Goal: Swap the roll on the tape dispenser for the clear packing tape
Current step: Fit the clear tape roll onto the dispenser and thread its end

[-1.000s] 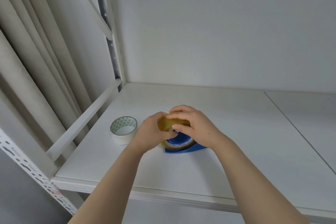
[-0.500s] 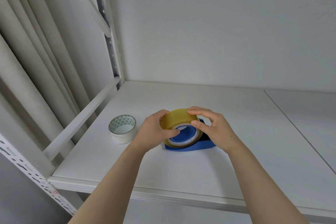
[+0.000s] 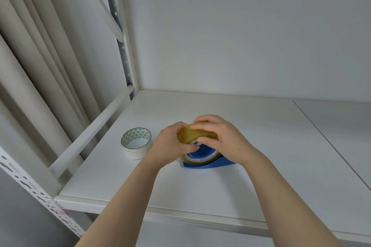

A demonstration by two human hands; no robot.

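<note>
i have both hands on the clear packing tape [image 3: 197, 136], the yellowish see-through roll sitting upright on the blue tape dispenser [image 3: 208, 161] near the middle of the white shelf [image 3: 261, 146]; my left hand [image 3: 172, 144] grips the roll's left side, thumb pressed toward the hub, and my right hand [image 3: 222, 138] is curled over the top and right side, fingers [image 3: 202, 121] draped along the outer band; so both hands are closed on the roll, not released; the white roll [image 3: 136, 145] with the triangle-patterned core lies flat on the shelf just beside my left hand, apart from the dispenser; from that i judge the old roll is off already and the step in hand is seating the clear roll on the blue hub; whether it is fully down on the hub i cannot tell, since my hands cover most of it; the next move, as i read it, calls for even pressure from both sides so the core slides on square, then finding the free end of the tape and leading it toward the cutter, which is hidden under my right hand.
</note>
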